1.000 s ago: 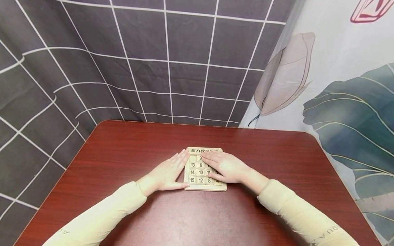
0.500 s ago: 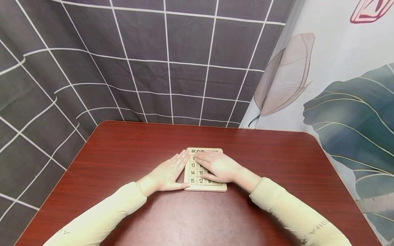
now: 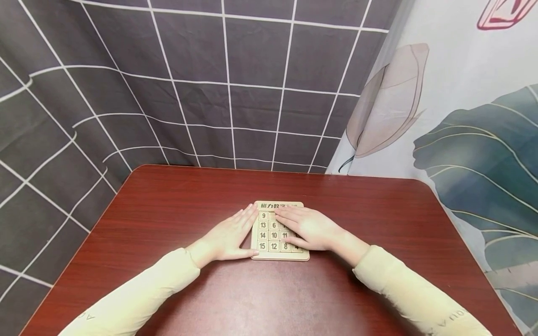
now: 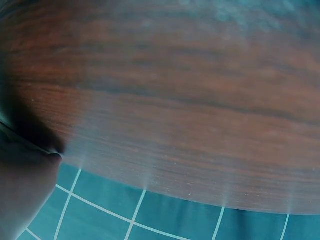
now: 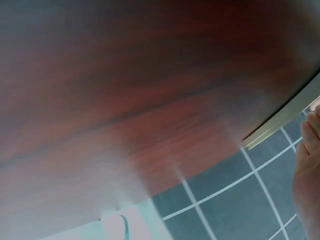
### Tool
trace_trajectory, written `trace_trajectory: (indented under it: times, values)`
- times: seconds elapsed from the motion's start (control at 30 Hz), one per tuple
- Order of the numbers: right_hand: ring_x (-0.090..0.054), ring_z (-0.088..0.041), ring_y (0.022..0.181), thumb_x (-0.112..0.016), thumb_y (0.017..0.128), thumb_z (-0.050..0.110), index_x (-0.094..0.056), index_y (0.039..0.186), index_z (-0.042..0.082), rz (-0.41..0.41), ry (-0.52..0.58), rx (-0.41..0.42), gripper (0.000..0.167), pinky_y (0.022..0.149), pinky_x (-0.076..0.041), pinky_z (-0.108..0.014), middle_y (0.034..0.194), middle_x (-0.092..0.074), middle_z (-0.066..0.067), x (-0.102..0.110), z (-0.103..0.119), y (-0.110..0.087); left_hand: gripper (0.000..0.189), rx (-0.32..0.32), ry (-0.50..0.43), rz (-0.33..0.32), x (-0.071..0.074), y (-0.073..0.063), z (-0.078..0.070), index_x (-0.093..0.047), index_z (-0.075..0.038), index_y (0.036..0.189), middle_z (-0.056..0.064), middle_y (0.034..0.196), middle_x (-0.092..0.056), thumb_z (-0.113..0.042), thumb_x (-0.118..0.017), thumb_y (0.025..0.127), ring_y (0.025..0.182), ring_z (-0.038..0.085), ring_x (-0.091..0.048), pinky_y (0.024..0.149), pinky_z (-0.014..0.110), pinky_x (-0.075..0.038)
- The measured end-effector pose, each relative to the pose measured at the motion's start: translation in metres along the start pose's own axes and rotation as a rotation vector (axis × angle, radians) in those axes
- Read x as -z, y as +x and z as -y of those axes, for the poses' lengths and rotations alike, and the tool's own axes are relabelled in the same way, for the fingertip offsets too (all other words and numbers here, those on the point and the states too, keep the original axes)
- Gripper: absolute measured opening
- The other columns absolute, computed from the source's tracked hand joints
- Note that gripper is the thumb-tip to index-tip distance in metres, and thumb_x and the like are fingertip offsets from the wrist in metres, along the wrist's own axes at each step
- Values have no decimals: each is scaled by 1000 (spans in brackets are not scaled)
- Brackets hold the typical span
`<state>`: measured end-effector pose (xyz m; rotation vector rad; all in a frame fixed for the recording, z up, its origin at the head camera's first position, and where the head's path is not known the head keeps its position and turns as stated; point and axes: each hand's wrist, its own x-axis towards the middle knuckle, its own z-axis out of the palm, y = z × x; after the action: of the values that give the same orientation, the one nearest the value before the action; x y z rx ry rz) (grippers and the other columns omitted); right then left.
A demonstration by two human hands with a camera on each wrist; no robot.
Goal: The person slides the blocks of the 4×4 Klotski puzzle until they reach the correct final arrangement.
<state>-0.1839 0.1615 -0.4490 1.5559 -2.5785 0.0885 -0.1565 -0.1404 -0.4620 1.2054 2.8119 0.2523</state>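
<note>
A pale wooden sliding number puzzle (image 3: 274,235) lies flat on the table, with dark characters along its top edge. Its 9 tile (image 3: 263,216) sits in the top left cell, and a bare cell shows just right of it. My left hand (image 3: 229,235) steadies the puzzle's left side, fingers straight along the edge and thumb at the lower corner. Over the right-hand columns, my right hand (image 3: 313,228) rests with extended fingers, its tips beside the bare cell; several tiles are hidden under it. The right wrist view catches the puzzle's side edge (image 5: 280,120) beside that hand.
The reddish-brown table (image 3: 189,200) surrounds the puzzle. A dark curtain with a white grid (image 3: 256,107) hangs behind and to the left. At the right hangs a pale curtain (image 3: 454,84) with leaf prints.
The 9 tile slid left from the second column into the top left cell, leaving the bare cell in its old place. My right hand went left, then back right. My left hand stayed put.
</note>
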Motion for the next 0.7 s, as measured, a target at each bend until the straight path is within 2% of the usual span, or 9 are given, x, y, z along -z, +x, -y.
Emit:
trace_trajectory:
  times: [0.13, 0.27, 0.7]
  values:
    - [-54, -27, 149, -65, 103, 40, -57, 152, 2, -6, 11, -20, 62, 125, -43, -46, 159, -57, -12, 0, -5, -11, 105, 1, 7, 1, -1, 0, 1, -24, 11, 164, 28, 175, -19, -60, -63, 97, 164, 40, -23, 134, 48, -29]
    - [-54, -28, 149, -65, 103, 39, -57, 151, 2, -7, 13, -20, 62, 126, -43, -46, 158, -57, -13, -3, -8, -15, 105, 6, 7, 5, -2, -1, 1, -23, 11, 164, 28, 175, -18, -61, -63, 98, 164, 40, -22, 134, 49, -28]
    - [-54, -27, 149, -62, 105, 43, -56, 153, 4, 12, 4, -6, 62, 126, -43, -44, 160, -56, -11, -9, -3, 4, 106, 16, -10, 12, 2, 0, -2, -21, 10, 165, 26, 176, -17, -61, -63, 98, 165, 38, -21, 134, 48, -28]
